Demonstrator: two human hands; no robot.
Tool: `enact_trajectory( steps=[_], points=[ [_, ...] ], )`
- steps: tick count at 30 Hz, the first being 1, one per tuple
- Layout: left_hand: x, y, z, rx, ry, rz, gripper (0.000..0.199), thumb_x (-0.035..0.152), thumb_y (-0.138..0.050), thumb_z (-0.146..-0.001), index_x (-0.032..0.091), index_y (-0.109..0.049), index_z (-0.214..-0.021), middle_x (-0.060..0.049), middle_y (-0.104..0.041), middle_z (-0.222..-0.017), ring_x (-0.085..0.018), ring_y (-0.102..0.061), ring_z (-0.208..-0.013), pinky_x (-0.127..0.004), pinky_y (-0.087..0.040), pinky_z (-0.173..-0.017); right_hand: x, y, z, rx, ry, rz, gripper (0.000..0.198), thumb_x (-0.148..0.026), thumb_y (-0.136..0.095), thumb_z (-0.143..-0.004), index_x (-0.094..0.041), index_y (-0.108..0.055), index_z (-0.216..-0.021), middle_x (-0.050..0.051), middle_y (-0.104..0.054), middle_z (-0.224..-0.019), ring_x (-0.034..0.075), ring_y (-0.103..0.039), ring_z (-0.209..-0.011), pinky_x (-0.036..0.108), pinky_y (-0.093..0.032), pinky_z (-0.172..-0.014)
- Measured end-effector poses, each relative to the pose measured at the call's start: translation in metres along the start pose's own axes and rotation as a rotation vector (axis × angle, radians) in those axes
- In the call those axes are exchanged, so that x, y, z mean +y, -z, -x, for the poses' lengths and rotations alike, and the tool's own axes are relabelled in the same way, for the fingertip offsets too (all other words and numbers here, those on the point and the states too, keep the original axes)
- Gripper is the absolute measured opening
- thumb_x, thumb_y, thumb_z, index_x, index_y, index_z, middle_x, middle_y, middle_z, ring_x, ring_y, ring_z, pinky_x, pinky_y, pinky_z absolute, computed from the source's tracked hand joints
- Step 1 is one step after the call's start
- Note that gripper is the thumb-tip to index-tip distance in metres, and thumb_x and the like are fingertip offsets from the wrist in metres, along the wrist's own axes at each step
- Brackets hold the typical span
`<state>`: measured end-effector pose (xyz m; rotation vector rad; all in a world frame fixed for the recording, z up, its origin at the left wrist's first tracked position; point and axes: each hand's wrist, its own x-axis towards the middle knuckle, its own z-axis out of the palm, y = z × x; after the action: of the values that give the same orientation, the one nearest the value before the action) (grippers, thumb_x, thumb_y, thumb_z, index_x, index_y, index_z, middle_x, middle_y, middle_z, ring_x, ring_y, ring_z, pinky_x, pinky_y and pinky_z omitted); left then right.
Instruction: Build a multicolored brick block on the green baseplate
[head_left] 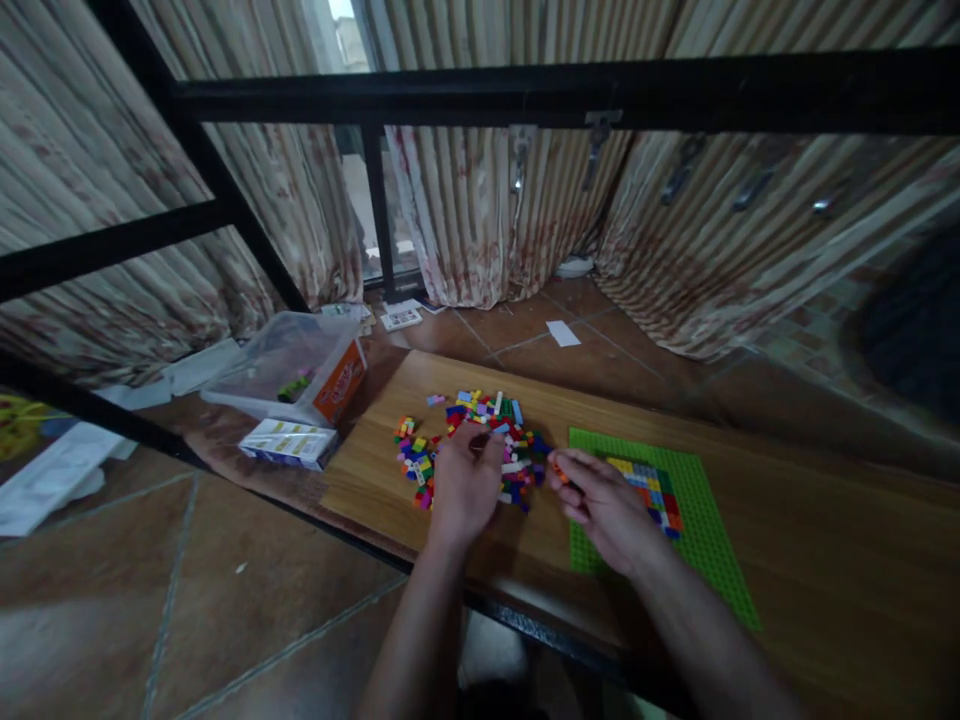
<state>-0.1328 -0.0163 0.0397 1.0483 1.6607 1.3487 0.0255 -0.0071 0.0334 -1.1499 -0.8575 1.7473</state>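
Note:
A loose pile of small coloured building bricks (420, 468) lies on the wooden board. My left hand (466, 485) is over the pile, its fingers curled down among the bricks; what is between the fingertips is hidden. To the right of the pile, my right hand (606, 505) pinches an orange building brick (558, 467) between thumb and fingers. Partly behind that hand lies a green studded baseplate (709, 520). A patch of yellow, grey, blue, red and orange bricks (664, 497) sits on it, some of it covered by my right hand.
On the left stand a clear plastic tub (259, 365) with an orange label and a white and purple box (289, 443). The wooden tabletop (825, 510) extends to the right. Black metal bars (480, 100) cross in front of striped curtains (450, 220). White paper (562, 333) lies on the tiled floor.

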Motion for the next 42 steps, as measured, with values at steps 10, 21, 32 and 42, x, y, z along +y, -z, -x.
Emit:
enact_trajectory(
  steps=[10, 21, 32, 42],
  points=[
    [-0.015, 0.042, -0.030, 0.166, -0.078, -0.785, 0.025, 0.020, -0.050, -0.085, 0.020, -0.068, -0.103, -0.012, -0.069, -0.100, -0.024, -0.064, -0.091, -0.032, -0.044, -0.078, -0.014, -0.050, -0.082, -0.087, 0.445, 1.257, 0.019, -0.016, -0.053, -0.084, -0.020, -0.072, -0.087, 0.004, -0.072, -0.082, 0.018, -0.065, -0.079, 0.028, -0.046, -0.070],
    [-0.027, 0.038, -0.044, 0.107, -0.181, -0.980, 0.033, 0.012, -0.044, -0.084, 0.017, -0.067, -0.107, -0.013, -0.071, -0.100, -0.027, -0.060, -0.099, -0.037, -0.040, -0.091, -0.013, -0.068, -0.090, -0.247, 0.563, 1.663, 0.027, -0.012, -0.052, -0.085, -0.021, -0.075, -0.093, 0.009, -0.073, -0.092, 0.022, -0.067, -0.089, 0.029, -0.045, -0.082],
    [-0.022, 0.046, -0.041, 0.139, -0.131, -0.838, 0.038, 0.010, -0.045, -0.082, 0.021, -0.071, -0.107, -0.010, -0.073, -0.101, -0.024, -0.062, -0.097, -0.034, -0.043, -0.090, -0.026, -0.056, -0.097, -0.161, 0.541, 1.507, 0.028, -0.015, -0.051, -0.088, -0.022, -0.074, -0.102, 0.005, -0.076, -0.102, 0.019, -0.068, -0.096, 0.028, -0.046, -0.085],
    [0.000, 0.080, -0.024, 0.373, 0.021, -0.491, 0.030, 0.021, -0.050, -0.086, 0.016, -0.072, -0.107, -0.010, -0.074, -0.101, -0.023, -0.066, -0.095, -0.033, -0.048, -0.085, -0.007, -0.122, -0.139, -0.315, 0.719, 1.664, 0.023, -0.022, -0.056, -0.089, -0.019, -0.071, -0.106, 0.011, -0.066, -0.114, 0.023, -0.056, -0.112, 0.031, -0.040, -0.096]
  ],
)
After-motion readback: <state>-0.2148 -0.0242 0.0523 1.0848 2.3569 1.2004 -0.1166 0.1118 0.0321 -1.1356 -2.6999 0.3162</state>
